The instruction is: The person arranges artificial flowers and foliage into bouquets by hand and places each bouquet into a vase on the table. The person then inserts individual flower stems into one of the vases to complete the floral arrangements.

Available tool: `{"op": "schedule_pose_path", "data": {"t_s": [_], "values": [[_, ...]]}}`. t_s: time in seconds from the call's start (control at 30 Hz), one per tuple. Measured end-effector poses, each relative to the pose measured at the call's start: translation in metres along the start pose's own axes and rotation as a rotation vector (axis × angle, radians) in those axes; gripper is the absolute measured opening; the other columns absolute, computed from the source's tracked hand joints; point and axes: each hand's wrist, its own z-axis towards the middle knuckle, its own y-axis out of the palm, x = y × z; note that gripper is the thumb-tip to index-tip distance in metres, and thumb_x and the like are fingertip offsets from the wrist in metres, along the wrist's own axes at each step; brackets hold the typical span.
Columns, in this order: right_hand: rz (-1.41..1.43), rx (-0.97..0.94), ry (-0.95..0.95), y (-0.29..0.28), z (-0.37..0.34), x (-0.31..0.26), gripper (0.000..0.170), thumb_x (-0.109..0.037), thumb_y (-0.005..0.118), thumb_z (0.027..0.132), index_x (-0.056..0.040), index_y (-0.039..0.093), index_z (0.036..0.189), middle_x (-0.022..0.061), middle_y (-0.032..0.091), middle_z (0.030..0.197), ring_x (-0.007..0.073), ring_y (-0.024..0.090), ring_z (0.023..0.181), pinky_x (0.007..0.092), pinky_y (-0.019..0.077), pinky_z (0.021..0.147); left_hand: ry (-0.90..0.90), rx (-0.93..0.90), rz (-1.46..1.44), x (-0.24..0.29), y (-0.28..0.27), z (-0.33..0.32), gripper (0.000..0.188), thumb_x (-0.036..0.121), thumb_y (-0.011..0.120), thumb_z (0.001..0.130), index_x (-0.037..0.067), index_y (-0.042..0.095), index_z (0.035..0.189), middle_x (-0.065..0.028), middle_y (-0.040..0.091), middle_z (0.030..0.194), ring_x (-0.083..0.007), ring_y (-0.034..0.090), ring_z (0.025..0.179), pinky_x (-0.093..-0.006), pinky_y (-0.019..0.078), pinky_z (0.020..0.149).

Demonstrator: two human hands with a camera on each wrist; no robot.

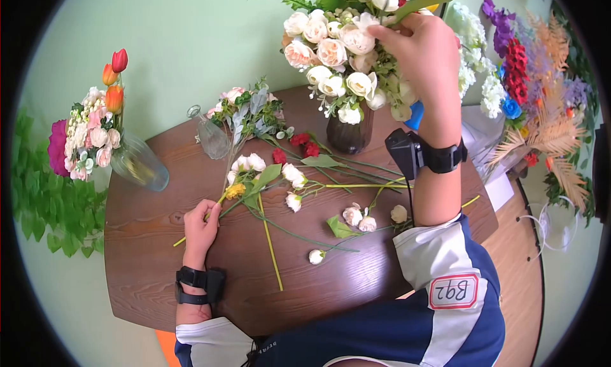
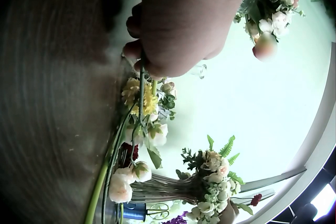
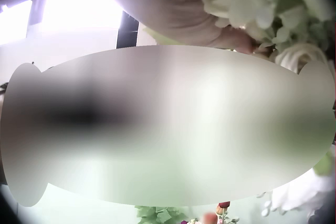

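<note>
My left hand grips stems low over the table's left side; a yellow flower shows just beyond the fingers. In the left wrist view a green stem runs out of the curled fingers. My right hand is raised at the large bouquet of pale roses, which stands in a dark vase. It pinches a leafy stem with a red flower, its leaf lying above the knuckles. The right wrist view is mostly blurred, with white blooms beside the fingers.
On the brown table lie white roses, red flowers and long stems. A small glass bottle leans beside a pink bunch. A glass vase with tulips tilts at the left edge. More artificial flowers stand at right.
</note>
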Motion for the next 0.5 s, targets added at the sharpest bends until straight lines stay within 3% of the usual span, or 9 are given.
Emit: {"op": "schedule_pose_path", "data": {"t_s": [0.03, 0.07, 0.2, 0.3, 0.37, 0.43, 0.5], "values": [[0.016, -0.042, 0.101, -0.003, 0.002, 0.001, 0.028, -0.031, 0.072, 0.067, -0.003, 0.067, 0.07, 0.0126, 0.06, 0.059, 0.0277, 0.06, 0.058, 0.0355, 0.0463, 0.053, 0.024, 0.005, 0.015, 0.0, 0.0, 0.0, 0.012, 0.009, 0.057, 0.084, 0.001, 0.057, 0.074, -0.0049, 0.052, 0.051, -0.0097, 0.049, 0.043, -0.0239, 0.0377, 0.044], [-0.028, -0.128, 0.157, -0.007, 0.005, 0.0, 0.033, -0.03, 0.074, 0.065, 0.0008, 0.067, 0.074, 0.0092, 0.061, 0.059, 0.018, 0.057, 0.052, 0.0291, 0.0451, 0.054, 0.023, 0.006, 0.014, 0.0, 0.0, 0.001, 0.012, 0.009, 0.057, 0.084, 0.001, 0.057, 0.074, -0.0049, 0.052, 0.051, -0.0097, 0.049, 0.043, -0.0239, 0.0377, 0.044], [-0.056, -0.21, 0.149, -0.008, 0.008, 0.005, 0.031, -0.027, 0.074, 0.066, 0.0013, 0.067, 0.075, 0.0091, 0.061, 0.059, 0.0165, 0.056, 0.052, 0.0293, 0.0453, 0.055, 0.016, -0.008, -0.004, 0.0, 0.001, 0.0, 0.012, 0.009, 0.057, 0.084, 0.001, 0.056, 0.075, -0.0057, 0.052, 0.051, -0.01, 0.049, 0.043, -0.0242, 0.0379, 0.044], [0.074, -0.168, 0.036, -0.005, 0.007, 0.011, 0.029, -0.027, 0.074, 0.064, -0.0031, 0.068, 0.079, 0.0114, 0.062, 0.062, 0.023, 0.06, 0.056, 0.0332, 0.0454, 0.054, 0.013, -0.009, -0.024, 0.001, 0.001, 0.001, 0.013, 0.009, 0.057, 0.084, 0.001, 0.056, 0.074, -0.0057, 0.051, 0.051, -0.0101, 0.049, 0.043, -0.0242, 0.0374, 0.044], [0.334, -0.076, 0.036, -0.009, 0.002, 0.003, 0.025, -0.019, 0.075, 0.068, 0.0001, 0.067, 0.081, 0.0063, 0.064, 0.068, 0.0097, 0.055, 0.057, 0.0252, 0.0435, 0.054, 0.007, -0.016, -0.027, -0.001, 0.0, -0.001, 0.013, 0.009, 0.058, 0.084, 0.001, 0.056, 0.074, -0.0056, 0.051, 0.05, -0.0102, 0.048, 0.043, -0.0243, 0.0371, 0.044], [0.314, -0.021, 0.001, -0.008, 0.002, 0.001, 0.024, -0.017, 0.075, 0.069, -0.0015, 0.068, 0.085, 0.0036, 0.065, 0.07, 0.0066, 0.054, 0.06, 0.0226, 0.043, 0.055, 0.01, -0.024, -0.03, -0.004, 0.001, 0.0, 0.013, 0.009, 0.058, 0.084, 0.002, 0.056, 0.074, -0.0053, 0.051, 0.05, -0.0106, 0.048, 0.042, -0.0243, 0.0365, 0.043], [0.547, 0.029, -0.086, -0.004, 0.001, 0.002, 0.023, -0.015, 0.074, 0.07, -0.0026, 0.068, 0.089, 0.002, 0.065, 0.072, 0.0045, 0.053, 0.061, 0.0213, 0.0431, 0.056, 0.017, -0.027, -0.028, -0.002, 0.0, 0.001, 0.013, 0.01, 0.058, 0.084, 0.002, 0.056, 0.074, -0.0052, 0.051, 0.05, -0.0106, 0.048, 0.042, -0.0244, 0.0364, 0.043]]}}
